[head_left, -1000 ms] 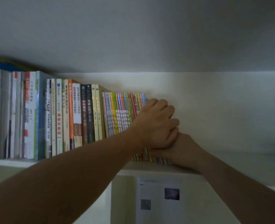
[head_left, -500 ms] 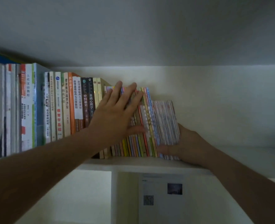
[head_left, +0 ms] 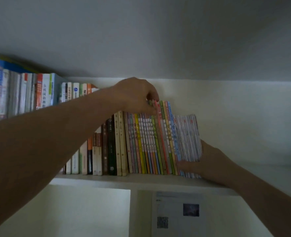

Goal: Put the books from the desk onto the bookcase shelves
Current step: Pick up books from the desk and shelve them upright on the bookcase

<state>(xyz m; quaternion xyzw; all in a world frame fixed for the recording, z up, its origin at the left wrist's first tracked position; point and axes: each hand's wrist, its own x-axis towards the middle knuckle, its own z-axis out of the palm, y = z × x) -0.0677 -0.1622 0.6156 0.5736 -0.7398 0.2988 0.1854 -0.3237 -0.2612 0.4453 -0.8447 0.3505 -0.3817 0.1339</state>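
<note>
A person's left hand [head_left: 134,94] pinches the tops of tall thin paperbacks with pastel spines [head_left: 158,142], while the right hand [head_left: 208,159] grips a bundle of slim white-edged booklets [head_left: 188,137] at the row's end on the white bookcase shelf [head_left: 141,179]. The row stands nearly settled; remaining desk books (the desk is unseen) cannot be judged.

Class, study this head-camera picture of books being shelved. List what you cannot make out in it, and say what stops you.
- Left hand fingertips: curled behind the tops of the thin colourful books.
- Right hand fingers: hidden behind the small booklet stack.
- Tall books at far left: cut off by the picture's edge, spines blurred.
- Books mid-row: lower spines covered by the left forearm.
- Posted sheet below the shelf: print too small.
</note>
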